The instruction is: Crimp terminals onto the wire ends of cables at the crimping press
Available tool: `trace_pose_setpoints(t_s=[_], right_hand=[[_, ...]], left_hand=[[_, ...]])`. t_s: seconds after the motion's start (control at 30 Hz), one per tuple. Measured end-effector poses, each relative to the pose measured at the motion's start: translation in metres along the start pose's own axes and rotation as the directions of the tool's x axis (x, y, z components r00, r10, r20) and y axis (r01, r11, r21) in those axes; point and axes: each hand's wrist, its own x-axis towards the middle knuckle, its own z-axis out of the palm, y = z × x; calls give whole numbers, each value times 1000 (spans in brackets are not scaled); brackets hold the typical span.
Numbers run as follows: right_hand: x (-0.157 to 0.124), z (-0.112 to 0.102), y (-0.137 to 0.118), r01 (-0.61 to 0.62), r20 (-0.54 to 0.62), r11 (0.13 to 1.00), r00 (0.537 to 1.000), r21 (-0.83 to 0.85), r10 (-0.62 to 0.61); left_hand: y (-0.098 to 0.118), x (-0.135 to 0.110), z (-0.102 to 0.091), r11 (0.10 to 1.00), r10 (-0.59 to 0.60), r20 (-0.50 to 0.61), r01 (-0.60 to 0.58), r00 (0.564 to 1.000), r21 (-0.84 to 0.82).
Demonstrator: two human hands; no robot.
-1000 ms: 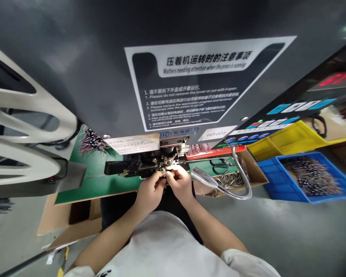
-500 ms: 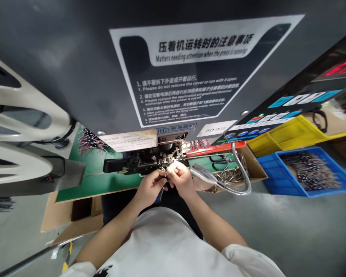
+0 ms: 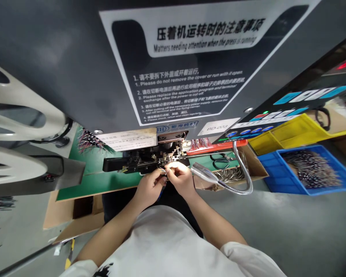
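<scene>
My left hand and my right hand meet at the mouth of the black crimping applicator under the dark grey press. Both hands pinch a thin wire bundle, fingertips pressed together right at the die. The wires are small and partly hidden by my fingers. A gooseneck lamp points at the hands from the right.
A green mat covers the bench, with a wire bundle at its back left. Scissors and an orange tray lie behind a cardboard box. Blue bin of wires and yellow bin stand right. A white reel stands left.
My hands have stayed at the applicator, shifting slightly up and closer to the die. The view has tilted, so the press label looms larger.
</scene>
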Motion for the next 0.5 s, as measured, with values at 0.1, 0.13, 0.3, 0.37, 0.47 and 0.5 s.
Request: trace_pose_setpoints(t_s=[0.1, 0.13, 0.3, 0.37, 0.47, 0.5], right_hand=[[2, -1, -1, 52, 8, 998, 999, -38, -52], [2, -1, 0, 56, 4, 998, 998, -41, -56], [3, 0, 2, 42, -19, 998, 999, -50, -42], [4, 1, 3, 45, -30, 996, 998, -71, -47], [5, 2, 2, 53, -40, 993, 998, -104, -58], [6, 2, 2, 54, -43, 993, 997, -106, -59]], left_hand=[[2, 1, -3, 995, 28, -14, -26, 1000, 101], [2, 1, -3, 991, 39, -19, -37, 999, 129], [5, 0, -4, 972, 90, -61, -75, 994, 223], [7, 0, -4, 965, 103, -79, -80, 992, 251], [10, 0, -4, 955, 108, -115, -71, 987, 287], [10, 0, -3, 953, 107, -127, -65, 986, 295]])
